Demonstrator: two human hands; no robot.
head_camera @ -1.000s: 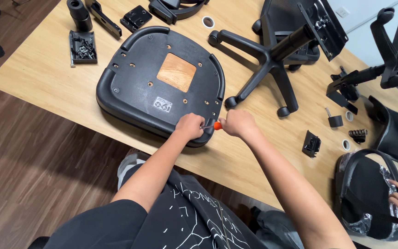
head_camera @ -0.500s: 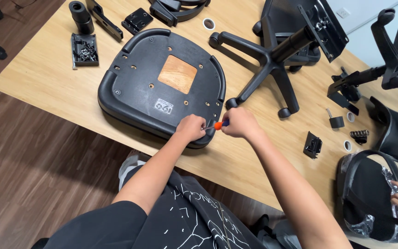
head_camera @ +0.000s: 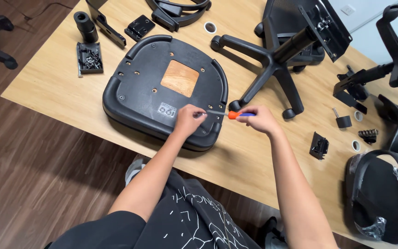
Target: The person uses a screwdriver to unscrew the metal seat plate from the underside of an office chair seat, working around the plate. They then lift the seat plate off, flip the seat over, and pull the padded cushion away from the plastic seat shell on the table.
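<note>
**Over the desk: a screwdriver working at the seat's near edge**

Across the wooden desk an upturned black chair seat is lying underside up, with a bare wooden patch showing at its middle. Just beyond it a star-shaped chair base is resting on its side, and a small tray of screws is sitting near the desk's far left corner.

At the seat's near right rim, the person is working a screwdriver with an orange and blue handle, its shaft lying almost flat and pointing left. Doing this well probably means keeping the tip seated squarely and the shaft in line with the fastener, so it is not slipping out.

The right hand is closing fully around the handle. The left hand is curling nearly shut, its fingertips pinching the shaft's tip end and resting on the seat.
</note>
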